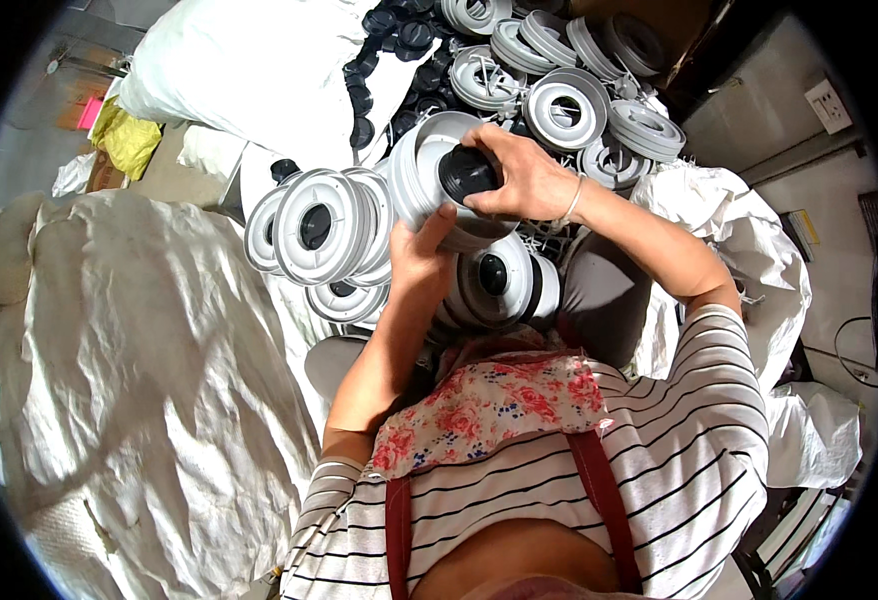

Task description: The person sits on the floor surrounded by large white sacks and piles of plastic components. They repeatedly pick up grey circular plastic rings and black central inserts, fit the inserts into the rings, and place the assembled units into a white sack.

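My left hand (424,258) is wrapped round the near side of a round grey plastic housing (417,170), tilted up in front of me. With my right hand (529,175) I grip a round black cap (466,172) at the housing's centre; whether it is seated there or loose I cannot tell. Beside my left hand leans a stack of grey rings (304,250) with black centres. Below the held housing, between my knees, rests another grey ring with a black centre (492,274).
Loose grey rings (565,108) are heaped at the far right, next to a pile of black caps (414,36). A white sack (229,75) lies at the far left, and white woven sheeting (149,370) covers the left side. A wall socket (828,106) is at right.
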{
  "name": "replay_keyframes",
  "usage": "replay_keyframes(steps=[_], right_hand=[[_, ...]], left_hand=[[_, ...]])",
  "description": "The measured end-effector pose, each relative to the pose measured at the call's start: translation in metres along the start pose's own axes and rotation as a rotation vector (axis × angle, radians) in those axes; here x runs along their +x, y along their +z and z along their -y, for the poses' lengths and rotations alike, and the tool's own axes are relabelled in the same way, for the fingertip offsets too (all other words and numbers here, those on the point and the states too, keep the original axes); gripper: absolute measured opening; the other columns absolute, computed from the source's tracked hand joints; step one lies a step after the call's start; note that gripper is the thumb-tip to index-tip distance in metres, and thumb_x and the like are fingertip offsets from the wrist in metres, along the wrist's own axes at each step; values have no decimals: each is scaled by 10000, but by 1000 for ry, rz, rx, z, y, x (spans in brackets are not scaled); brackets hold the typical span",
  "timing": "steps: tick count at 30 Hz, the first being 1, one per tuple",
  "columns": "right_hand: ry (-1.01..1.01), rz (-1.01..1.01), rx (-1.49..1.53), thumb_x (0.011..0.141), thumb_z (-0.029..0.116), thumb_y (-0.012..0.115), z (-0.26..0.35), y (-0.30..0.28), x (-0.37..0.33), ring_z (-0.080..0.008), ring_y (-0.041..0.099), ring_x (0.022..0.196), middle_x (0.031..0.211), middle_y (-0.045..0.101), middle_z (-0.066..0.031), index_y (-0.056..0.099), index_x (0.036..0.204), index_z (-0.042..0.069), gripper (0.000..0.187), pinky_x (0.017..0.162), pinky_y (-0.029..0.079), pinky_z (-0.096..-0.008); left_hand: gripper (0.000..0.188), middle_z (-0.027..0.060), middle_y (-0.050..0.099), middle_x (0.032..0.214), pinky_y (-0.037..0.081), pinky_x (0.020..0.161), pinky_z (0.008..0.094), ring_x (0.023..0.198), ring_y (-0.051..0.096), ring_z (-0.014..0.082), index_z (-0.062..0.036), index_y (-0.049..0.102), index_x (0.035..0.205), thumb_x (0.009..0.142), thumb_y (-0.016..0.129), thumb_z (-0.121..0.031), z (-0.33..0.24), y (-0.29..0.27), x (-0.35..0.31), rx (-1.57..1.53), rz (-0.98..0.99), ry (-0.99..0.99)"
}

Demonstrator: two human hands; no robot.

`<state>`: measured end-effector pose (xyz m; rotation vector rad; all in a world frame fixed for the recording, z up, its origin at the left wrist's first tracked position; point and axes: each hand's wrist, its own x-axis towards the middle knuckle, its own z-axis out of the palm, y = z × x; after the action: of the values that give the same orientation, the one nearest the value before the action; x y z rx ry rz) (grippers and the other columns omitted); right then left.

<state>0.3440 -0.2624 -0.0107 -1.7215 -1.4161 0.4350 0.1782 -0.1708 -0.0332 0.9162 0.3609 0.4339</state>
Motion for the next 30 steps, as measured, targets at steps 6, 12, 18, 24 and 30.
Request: replay_keyframes(steps=[6,12,18,24,30], right_hand=[[-198,166,-364,664,232,730,27,-2,-19,-361,456,1077,1112,467,-212,428,1244,-4,695,922,410,-381],[-138,-92,-106,649,268,768,35,5,-31,-344,559,923,983,562,-194,520,1167,-7,636,856,447,-385],[565,18,1426,894,141,494,26,18,-37,-130,624,787,951,629,-112,560,1085,-54,281,633,523,-237],[565,240,1702,943,303,480,-8,35,-47,-147,638,839,1009,631,-81,578,1093,36,322,740,549,-293],[411,144,-120,801,306,641,-109,15,-9,-252,639,861,914,658,-166,649,938,26,311,751,515,-380]], left_hand=[[249,61,619,968,493,767,287,860,607,174,15,569,1080,863,589,-105,-24,-2,-28,145,0,-43],[353,51,628,965,488,790,282,903,601,148,-25,555,1142,807,660,-61,-25,9,-43,235,2,-50],[744,162,519,1260,436,928,322,1133,519,234,-15,382,1330,694,763,-83,-7,6,-58,1026,173,353],[767,222,461,1286,309,1053,416,1224,417,373,31,339,1355,677,690,-36,-6,-20,-55,1398,433,612],[716,204,515,1233,316,1043,427,1168,463,343,28,475,1248,604,745,-131,-10,-27,-58,1674,680,386]])
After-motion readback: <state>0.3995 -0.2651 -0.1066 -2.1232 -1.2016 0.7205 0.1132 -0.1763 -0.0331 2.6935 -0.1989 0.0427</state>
